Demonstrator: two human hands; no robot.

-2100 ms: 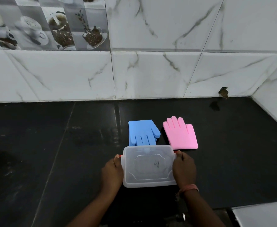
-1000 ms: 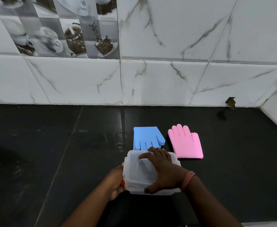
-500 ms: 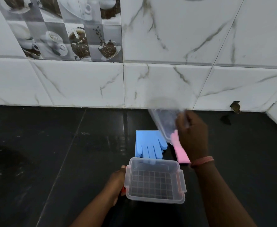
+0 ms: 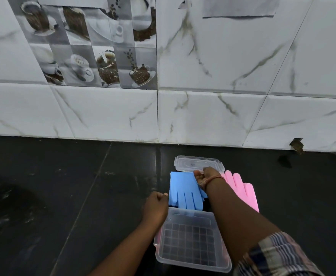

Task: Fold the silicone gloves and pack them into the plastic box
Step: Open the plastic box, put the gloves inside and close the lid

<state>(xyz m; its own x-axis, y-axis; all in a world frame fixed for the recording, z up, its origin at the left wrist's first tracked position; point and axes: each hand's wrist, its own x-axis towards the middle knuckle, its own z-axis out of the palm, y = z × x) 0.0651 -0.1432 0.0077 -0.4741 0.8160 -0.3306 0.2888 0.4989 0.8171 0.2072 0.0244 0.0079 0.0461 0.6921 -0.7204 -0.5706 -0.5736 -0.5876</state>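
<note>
Lid (image 4: 196, 163) under right hand (image 4: 207, 176), no legible writing; box (image 4: 193, 263) open.

The light is dim and even, soft and cool, with no hard beam I can trace. The white marble wall tiles (image 4: 212, 112) from ten to two o'clock take most of it and read bright but not blown out. The black counter (image 4: 63, 196) swallows light, showing only faint smeary sheen toward nine o'clock. Shadows are weak and blurred. My right forearm at five o'clock is soft, and the wide lens bends tile lines near the edges.
</note>
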